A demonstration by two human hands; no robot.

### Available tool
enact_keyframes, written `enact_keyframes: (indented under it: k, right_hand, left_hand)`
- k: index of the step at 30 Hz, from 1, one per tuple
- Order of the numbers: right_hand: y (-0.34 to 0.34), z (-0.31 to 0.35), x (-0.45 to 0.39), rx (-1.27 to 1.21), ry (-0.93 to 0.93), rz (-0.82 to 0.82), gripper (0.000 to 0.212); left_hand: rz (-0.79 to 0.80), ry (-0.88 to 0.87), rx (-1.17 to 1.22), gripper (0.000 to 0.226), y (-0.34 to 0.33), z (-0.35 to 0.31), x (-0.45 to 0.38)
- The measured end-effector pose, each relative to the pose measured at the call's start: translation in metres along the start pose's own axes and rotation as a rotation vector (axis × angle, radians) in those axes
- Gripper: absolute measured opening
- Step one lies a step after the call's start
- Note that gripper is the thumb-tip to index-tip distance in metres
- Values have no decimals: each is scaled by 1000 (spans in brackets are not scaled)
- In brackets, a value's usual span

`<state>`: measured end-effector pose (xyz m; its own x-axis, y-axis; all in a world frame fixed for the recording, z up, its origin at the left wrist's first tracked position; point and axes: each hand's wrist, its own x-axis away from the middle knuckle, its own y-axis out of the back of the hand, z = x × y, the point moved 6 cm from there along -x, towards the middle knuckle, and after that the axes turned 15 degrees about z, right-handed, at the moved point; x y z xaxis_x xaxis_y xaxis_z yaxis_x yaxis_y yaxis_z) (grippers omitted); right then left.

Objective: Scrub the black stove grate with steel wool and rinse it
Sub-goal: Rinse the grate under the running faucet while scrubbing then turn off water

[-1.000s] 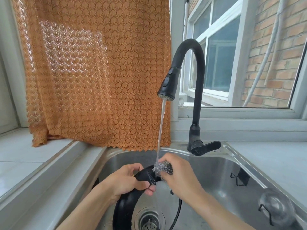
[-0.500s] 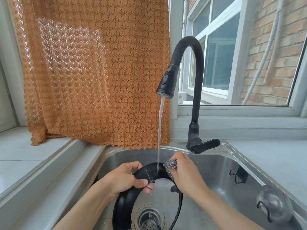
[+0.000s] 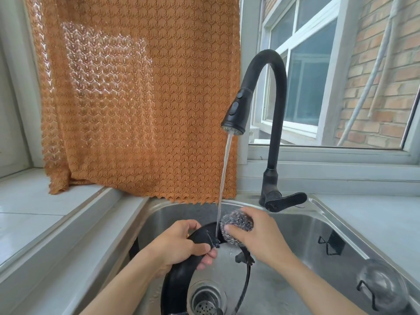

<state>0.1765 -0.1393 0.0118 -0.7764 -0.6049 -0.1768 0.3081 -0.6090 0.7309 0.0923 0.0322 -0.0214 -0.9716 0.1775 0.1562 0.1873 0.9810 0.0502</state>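
We see the left hand (image 3: 179,244) gripping the upper left arc of the black stove grate (image 3: 175,280), held upright over the drain (image 3: 205,301) of the steel sink (image 3: 318,226). The right hand (image 3: 261,235) presses a wad of steel wool (image 3: 236,223) against the grate's top. Water (image 3: 223,178) from the black faucet (image 3: 272,123) strikes the grate just left of the wool. An orange curtain (image 3: 136,94) hangs left of the faucet.

Both forearms bare to the frame edge; no sleeves in view. Left hand (image 3: 179,245) and right hand (image 3: 259,237): no gloves, rings, watch or wristbands visible. Fingernails short, unpainted.
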Motion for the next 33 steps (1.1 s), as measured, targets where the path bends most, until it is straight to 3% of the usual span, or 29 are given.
enact_keyframes:
  k: [3,7,11,19,21,23,26,28,33]
  right_hand:
    - [-14,21,1,3,127,25,25]
    - [-19,28,-3,68,184,40,26]
    - [-22,21,-2,103,130,105,24]
    - [-22,14,7,170,44,412,25]
    - [-17,14,8,193,17,371,22]
    - [-3,16,7,193,-1,208,17]
    - [8,19,8,93,2,32,40]
    - [2,24,9,68,57,3,43]
    - [-21,33,2,165,201,11,21]
  left_hand:
    - [-28,-4,-29,26,-3,0,-2]
    - [-47,-16,-51,27,-4,-1,-3]
    - [-83,-17,3,22,-3,2,-5]
    - [-108,14,80,12,2,9,-6]
    - [-116,11,78,12,1,9,-9]
    - [-119,12,84,13,0,10,-11]
    - [-110,13,124,21,-3,10,-12]
    - [-97,3,148,24,-8,9,-13]
    - [-49,-41,79,23,-30,-1,-14]
